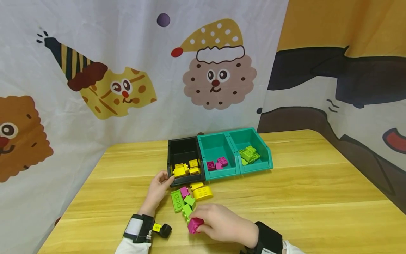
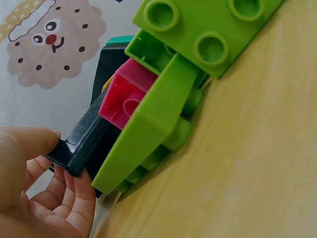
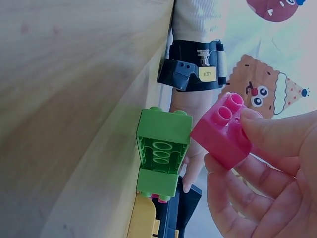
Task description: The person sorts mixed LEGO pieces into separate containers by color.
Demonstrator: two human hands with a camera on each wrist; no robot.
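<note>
My right hand (image 1: 219, 221) pinches a magenta building block (image 1: 195, 225) between thumb and fingers, near the front of the table. Its studs show in the right wrist view, where the block (image 3: 223, 130) is tilted. With my left hand (image 1: 157, 190) I grip the front left corner of the black bin (image 1: 187, 181), thumb on top and fingers underneath. Yellow blocks (image 1: 181, 171) lie inside that bin. Between my hands is a loose pile: several green blocks (image 1: 177, 201), a magenta block (image 1: 184, 192) and yellow blocks (image 1: 203, 192) against the bin's front.
Joined to the black bin's right are two teal bins (image 1: 222, 173). One holds magenta blocks (image 1: 222, 161), the other green blocks (image 1: 249, 154). A printed cloth (image 1: 142, 120) hangs behind the wooden table (image 1: 301, 197). From my left wrist strap a black camera (image 1: 165, 231) sticks out.
</note>
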